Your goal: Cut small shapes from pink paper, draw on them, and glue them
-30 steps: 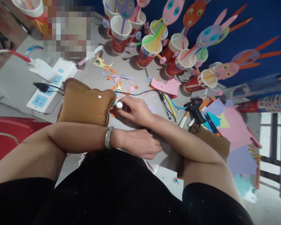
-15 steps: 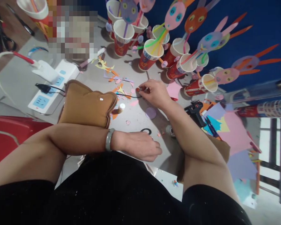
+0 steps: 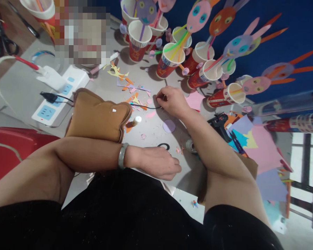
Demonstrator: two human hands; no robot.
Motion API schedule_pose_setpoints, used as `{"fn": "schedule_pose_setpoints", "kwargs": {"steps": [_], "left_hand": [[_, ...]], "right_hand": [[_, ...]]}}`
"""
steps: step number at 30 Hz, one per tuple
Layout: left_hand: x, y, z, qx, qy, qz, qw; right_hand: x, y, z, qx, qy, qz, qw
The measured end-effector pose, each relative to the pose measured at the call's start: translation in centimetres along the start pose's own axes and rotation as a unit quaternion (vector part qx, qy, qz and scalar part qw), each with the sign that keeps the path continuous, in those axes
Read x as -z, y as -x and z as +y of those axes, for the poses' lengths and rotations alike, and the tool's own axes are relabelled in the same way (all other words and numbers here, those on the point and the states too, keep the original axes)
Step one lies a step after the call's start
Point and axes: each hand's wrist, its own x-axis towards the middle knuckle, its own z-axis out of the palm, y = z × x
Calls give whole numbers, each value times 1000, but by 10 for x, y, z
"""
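My right hand (image 3: 173, 101) is over the table, thumb and index finger pinched together. What lies between the fingertips is hidden. A thin black cord (image 3: 147, 106) runs from the cushion's edge to these fingers; I cannot tell whether they touch it. Below the hand lies a purple paper circle (image 3: 169, 126). Near the table's front edge rests my left hand (image 3: 159, 163), fingers curled under, with a bangle (image 3: 121, 156) on the wrist. Whatever it may hold is out of sight. Just beyond its knuckles shows a black ring-shaped handle (image 3: 163, 146), partly covered by the hand.
A brown cushion (image 3: 99, 116) lies left, beside a white power strip (image 3: 59, 95). Paper scraps (image 3: 135, 99) and a small white-capped bottle (image 3: 136, 121) are mid-table. Several paper cups (image 3: 169, 62) with paper-faced figures line the back. A black glue gun (image 3: 220, 125) and coloured paper (image 3: 266, 146) lie right.
A small reddish-brown round piece showed at my right fingertips before; now it is not clearly visible. My right fingers have turned slightly. My left hand stays in place.
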Motion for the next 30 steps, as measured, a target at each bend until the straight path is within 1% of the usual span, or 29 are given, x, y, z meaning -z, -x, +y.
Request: {"fn": "schedule_pose_setpoints", "kwargs": {"steps": [2, 5, 9, 12, 15, 19, 21, 23, 27, 30], "left_hand": [[0, 0, 0, 1, -2, -1, 1000], [0, 0, -1, -1, -1, 2, 1000], [0, 0, -1, -2, -1, 4, 1000], [0, 0, -1, -1, 1, 5, 1000], [-1, 0, -1, -3, 6, 6, 1000], [0, 0, -1, 2, 6, 2, 1000], [0, -1, -1, 3, 8, -1, 1000], [1, -1, -1, 5, 8, -6, 1000], [2, 0, 0, 7, 5, -12, 1000], [1, 0, 0, 5, 6, -6, 1000]], "right_hand": [[1, 2, 2, -23, -77, 19, 997], [0, 5, 4, -47, -172, 52, 983], [-7, 7, 8, -49, -219, 88, 970], [-11, 6, 9, -46, -231, 89, 968], [-11, 7, 8, -43, -213, 87, 972], [-10, 10, 5, -13, -125, 97, 987], [-9, 13, 4, 18, -80, 81, 993], [-7, 17, 2, 54, -55, 49, 996], [7, 26, 1, 110, -43, -8, 993], [22, 32, 9, 105, -28, -3, 994]]}}
